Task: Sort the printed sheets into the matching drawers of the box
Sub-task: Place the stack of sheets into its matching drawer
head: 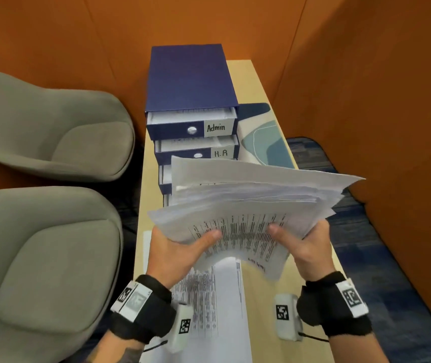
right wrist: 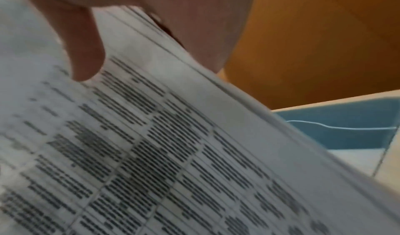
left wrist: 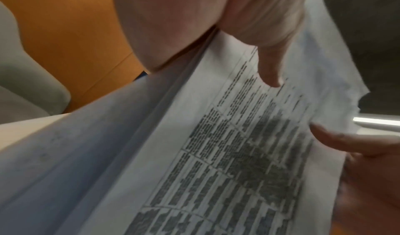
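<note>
**Hazard: Loose Stack Slipping Over the Desk**

Both the left hand (head: pixel 180 247) and right hand (head: pixel 304 243) pinch the fanned printed sheets (head: pixel 248 205), thumbs on top, above the desk's (head: pixel 264 85) near end. Uneven grip risks sheets sliding out. The box (head: pixel 189 82) stands at the far edge, drawers (head: pixel 191 127) ajar; misread labels risk misfiling.

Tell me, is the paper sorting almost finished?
Not yet. Some paper already lies in the open Admin drawer and HR drawer of the blue box. Right now the left hand and right hand both hold a thick stack of sheets above the desk. That whole stack is left to sort, plus one printed sheet lying on the desk.
</note>
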`<state>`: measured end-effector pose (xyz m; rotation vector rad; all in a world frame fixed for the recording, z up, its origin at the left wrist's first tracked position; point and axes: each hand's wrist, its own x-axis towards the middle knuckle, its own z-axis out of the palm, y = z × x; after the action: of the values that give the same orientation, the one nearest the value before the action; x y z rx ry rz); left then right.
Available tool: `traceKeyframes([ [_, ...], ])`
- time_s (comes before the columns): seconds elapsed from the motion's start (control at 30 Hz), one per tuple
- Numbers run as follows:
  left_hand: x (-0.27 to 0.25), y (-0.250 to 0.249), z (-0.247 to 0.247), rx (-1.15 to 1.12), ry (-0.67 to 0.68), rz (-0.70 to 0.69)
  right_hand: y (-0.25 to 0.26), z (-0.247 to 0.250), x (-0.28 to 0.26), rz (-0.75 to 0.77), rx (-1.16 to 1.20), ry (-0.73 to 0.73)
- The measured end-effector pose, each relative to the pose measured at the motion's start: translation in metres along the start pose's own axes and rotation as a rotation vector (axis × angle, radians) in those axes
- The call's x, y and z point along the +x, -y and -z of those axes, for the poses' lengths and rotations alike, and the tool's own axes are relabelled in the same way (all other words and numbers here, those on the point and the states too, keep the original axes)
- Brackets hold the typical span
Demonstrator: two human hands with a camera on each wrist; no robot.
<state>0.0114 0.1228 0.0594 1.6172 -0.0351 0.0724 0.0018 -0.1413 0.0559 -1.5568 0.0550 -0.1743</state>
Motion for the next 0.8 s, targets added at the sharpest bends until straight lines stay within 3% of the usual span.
traceKeyframes([
  [0.1, -0.006, 0.024, -0.007, 0.099, -0.002, 0.099, -0.021, -0.004, -0.004, -0.095, -0.056, -0.066],
  [0.2, -0.012, 0.046, -0.015, 0.028, -0.077, 0.267, -0.039, -0.013, -0.011, -0.226, -0.058, -0.125],
  [0.33, -0.014, 0.037, -0.019, -0.050, -0.119, 0.216, -0.025, -0.016, -0.010, -0.162, -0.050, -0.123],
  [0.43, -0.016, 0.040, -0.013, -0.052, -0.075, 0.234, -0.028, -0.012, -0.015, -0.133, -0.006, -0.084],
  [0.57, -0.020, 0.064, -0.016, 0.073, 0.012, 0.393, -0.046, -0.021, -0.031, -0.325, -0.008, -0.073],
  [0.7, 0.001, 0.053, -0.020, 0.300, 0.031, 0.340, -0.024, -0.007, -0.024, -0.232, -0.190, -0.169],
  [0.8, 0.021, 0.021, -0.009, 0.747, 0.206, 0.121, 0.017, 0.011, -0.014, 0.014, -0.510, -0.247],
])
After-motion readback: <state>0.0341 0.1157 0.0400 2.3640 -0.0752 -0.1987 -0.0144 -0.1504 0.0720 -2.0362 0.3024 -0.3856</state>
